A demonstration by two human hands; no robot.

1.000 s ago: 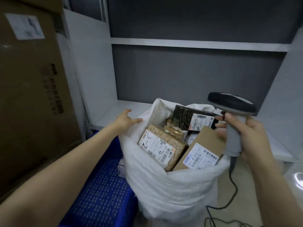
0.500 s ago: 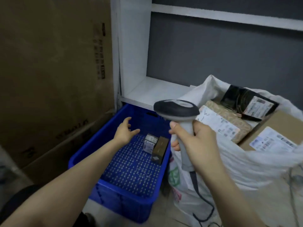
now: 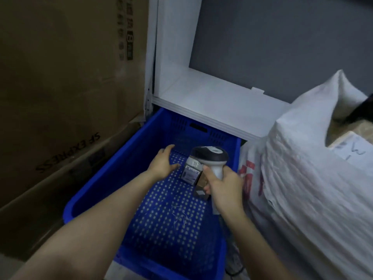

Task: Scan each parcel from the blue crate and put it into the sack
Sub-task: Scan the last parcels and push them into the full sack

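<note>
The left hand (image 3: 161, 165) reaches into the blue crate (image 3: 123, 156), its fingers (image 3: 168, 148) spread and relaxed, holding nothing. Just right of those fingers stands a small labelled parcel (image 3: 190, 172) with a darker parcel (image 3: 200, 191) beside it; the blur hides whether the thumb touches the label. The right hand (image 3: 225, 187) curls its fingers round the scanner (image 3: 211, 158) handle, directly above both parcels. The white sack (image 3: 302, 188) bulges to the right of that hand.
</note>
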